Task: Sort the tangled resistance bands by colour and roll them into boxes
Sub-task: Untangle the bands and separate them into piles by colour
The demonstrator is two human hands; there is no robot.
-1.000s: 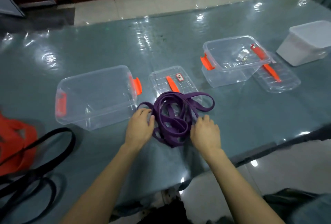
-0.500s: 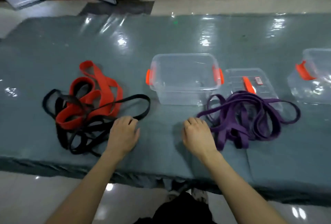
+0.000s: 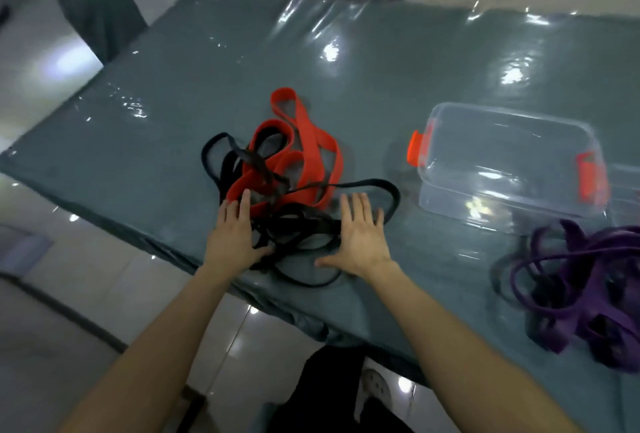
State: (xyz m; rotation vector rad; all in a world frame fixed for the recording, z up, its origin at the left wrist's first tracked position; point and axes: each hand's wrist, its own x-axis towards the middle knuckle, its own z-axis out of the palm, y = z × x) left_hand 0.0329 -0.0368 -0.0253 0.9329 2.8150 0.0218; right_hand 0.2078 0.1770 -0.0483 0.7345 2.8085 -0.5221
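Grey-green table [image 3: 415,93] under glossy film; red band [image 3: 313,145] knotted with black bands [image 3: 301,225] left of clear box [image 3: 502,162]; purple bands [image 3: 581,280] near its front. Left hand [image 3: 232,235], right hand [image 3: 360,235] flat, fingers spread, gripping nothing. Risk: tugging 1 strand tightens knot, drags pile off edge.

Two hands: left hand [image 3: 232,237], right hand [image 3: 360,237]. One clear box [image 3: 505,169]. Three band tangles: red bands [image 3: 304,142], black bands [image 3: 298,225], purple bands [image 3: 581,294].
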